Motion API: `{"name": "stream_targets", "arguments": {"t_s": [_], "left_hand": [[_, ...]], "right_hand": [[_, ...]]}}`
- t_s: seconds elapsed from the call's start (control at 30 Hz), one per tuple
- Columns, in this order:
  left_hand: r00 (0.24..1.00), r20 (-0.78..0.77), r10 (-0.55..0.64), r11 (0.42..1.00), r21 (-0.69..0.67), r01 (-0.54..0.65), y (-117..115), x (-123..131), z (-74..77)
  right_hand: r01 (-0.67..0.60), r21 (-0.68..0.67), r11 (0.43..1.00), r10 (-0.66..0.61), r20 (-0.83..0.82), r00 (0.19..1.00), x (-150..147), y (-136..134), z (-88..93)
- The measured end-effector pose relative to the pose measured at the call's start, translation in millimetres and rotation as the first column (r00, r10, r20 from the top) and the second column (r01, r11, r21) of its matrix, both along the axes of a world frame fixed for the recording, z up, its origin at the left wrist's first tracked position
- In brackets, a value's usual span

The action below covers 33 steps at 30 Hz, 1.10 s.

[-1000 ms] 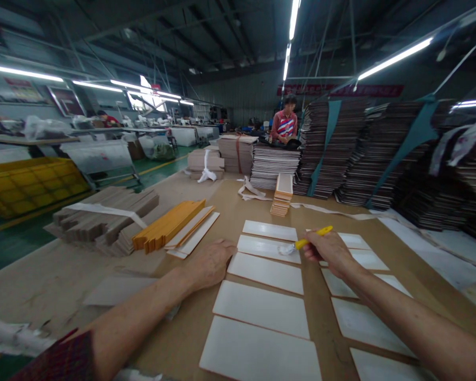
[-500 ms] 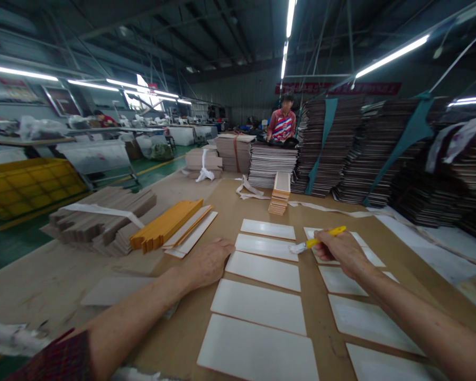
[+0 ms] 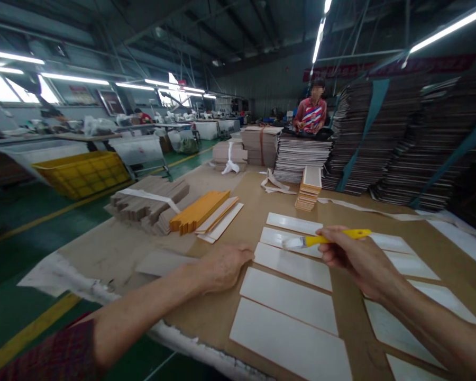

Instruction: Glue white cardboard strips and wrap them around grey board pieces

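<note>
Between the fingers and thumb of my right hand (image 3: 349, 256) is a paintbrush (image 3: 355, 233) with a yellow handle. Its pale bristles rest on the second white board (image 3: 273, 237) from the far end of a column, about midway along it. Wet-looking shine shows on that board. My left hand (image 3: 226, 264) lies palm down at the column's left side, its fingers loosely stretched and their tips by the upper left corner of the third white board (image 3: 293, 264). No grip shows there. Larger white boards (image 3: 289, 299) continue toward me.
Orange-edged strips (image 3: 200, 211) and a tied bundle of grey strips (image 3: 146, 203) lie left. A small stack (image 3: 310, 185) stands ahead, before tall tied stacks (image 3: 381, 137). More coated-looking boards (image 3: 404, 323) lie under my right forearm. Another person (image 3: 311, 114) is behind the stacks.
My view has turned left, so everything appears shifted right. The brush has slid from the right end of the second board toward its middle. My left hand stays beside the column.
</note>
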<state>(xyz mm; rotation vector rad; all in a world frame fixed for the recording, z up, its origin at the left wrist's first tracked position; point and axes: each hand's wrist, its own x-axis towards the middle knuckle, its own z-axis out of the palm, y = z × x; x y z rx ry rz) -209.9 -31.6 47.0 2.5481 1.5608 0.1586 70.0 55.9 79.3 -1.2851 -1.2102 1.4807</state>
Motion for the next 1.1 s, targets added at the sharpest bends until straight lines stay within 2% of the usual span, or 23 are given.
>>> {"name": "stream_targets", "arguments": {"t_s": [0.17,0.33,0.83,1.1], "left_hand": [[0.999,-0.011,-0.041,0.999,-0.023,0.041,-9.8,1.4,-0.7],[0.999,0.004,-0.045,0.999,-0.007,0.045,-6.3,1.9,-5.0],[0.999,0.0,-0.046,0.998,-0.036,0.046,-12.9,5.8,-3.0],[0.999,-0.008,-0.034,0.999,-0.04,0.034,-13.3,7.3,-0.9]], "right_hand": [[-0.097,-0.031,0.995,0.096,-0.018,0.995,-45.0,-10.3,-8.7],[-0.084,-0.017,0.996,0.084,0.014,0.996,-61.9,-12.6,-13.2],[-0.093,-0.029,0.995,0.096,0.123,0.988,-62.8,-17.6,-33.0],[-0.089,-0.025,0.996,0.092,0.197,0.976,-37.4,-6.5,-34.1]]}}
